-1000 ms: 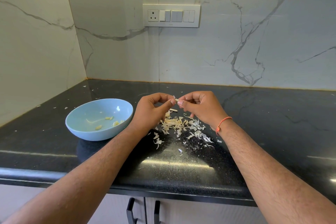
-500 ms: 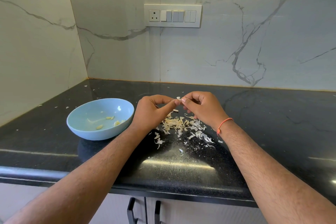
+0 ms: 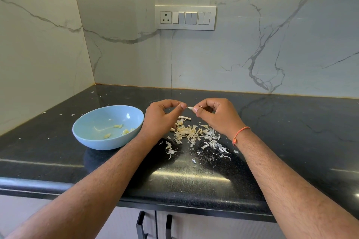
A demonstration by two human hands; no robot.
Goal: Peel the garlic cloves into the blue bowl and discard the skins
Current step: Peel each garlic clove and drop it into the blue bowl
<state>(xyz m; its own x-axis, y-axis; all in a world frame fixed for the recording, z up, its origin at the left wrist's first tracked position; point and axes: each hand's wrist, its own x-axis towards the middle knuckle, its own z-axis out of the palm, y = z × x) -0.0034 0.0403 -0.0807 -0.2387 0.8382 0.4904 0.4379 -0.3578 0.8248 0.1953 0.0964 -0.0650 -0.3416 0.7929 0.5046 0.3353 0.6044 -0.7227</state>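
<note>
My right hand pinches a small garlic clove between thumb and forefinger, held above the black counter. My left hand is just left of it, thumb and forefinger pinched together at a thin bit of skin at the clove's tip. The blue bowl stands on the counter left of my left hand and holds several peeled cloves. A pile of garlic skins lies on the counter beneath and in front of my hands.
The black counter runs into a corner, with marble walls behind and at left. A switch panel is on the back wall. Skin flakes lie scattered near the front edge. Cabinet handles show below.
My hands have drawn slightly apart, so the clove now shows in the gap between the fingertips. The bowl and the skin pile have stayed put.
</note>
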